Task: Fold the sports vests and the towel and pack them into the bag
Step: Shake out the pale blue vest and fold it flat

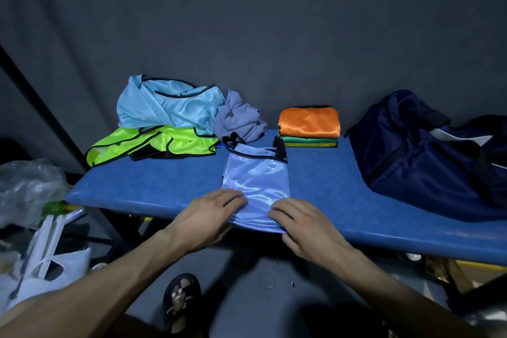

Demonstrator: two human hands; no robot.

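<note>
A blue bench (164,186), plastic bags (30,189) beside it, a sandalled foot (181,299) below.

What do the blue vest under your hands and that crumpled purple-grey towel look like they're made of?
The blue vest looks like a thin, shiny synthetic, probably polyester: it throws bright highlights and has a black trim. The towel looks like a matte, soft cloth, maybe microfibre: no sheen, thick soft folds. Neither can be told for certain from here.

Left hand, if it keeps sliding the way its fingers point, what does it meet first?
The left hand points right across the blue vest, so it would likely meet the right hand first; a short gap of vest lies between their fingertips.
</note>
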